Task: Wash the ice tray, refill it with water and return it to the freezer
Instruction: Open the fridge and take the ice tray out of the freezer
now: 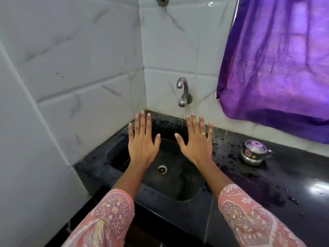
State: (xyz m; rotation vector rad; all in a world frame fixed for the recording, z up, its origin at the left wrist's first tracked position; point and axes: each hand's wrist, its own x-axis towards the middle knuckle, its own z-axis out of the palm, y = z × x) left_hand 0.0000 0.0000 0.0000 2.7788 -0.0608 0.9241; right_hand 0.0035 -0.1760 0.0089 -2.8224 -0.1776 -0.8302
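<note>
1. Black sink set in a wet black counter, center frame; tap on white tiles above.
2. Left hand and right hand spread flat above the sink, holding nothing; ice tray out of view.

Soft daylight glows through the purple curtain, glare streaks the wet black counter, edges bend wide-angle.
</note>
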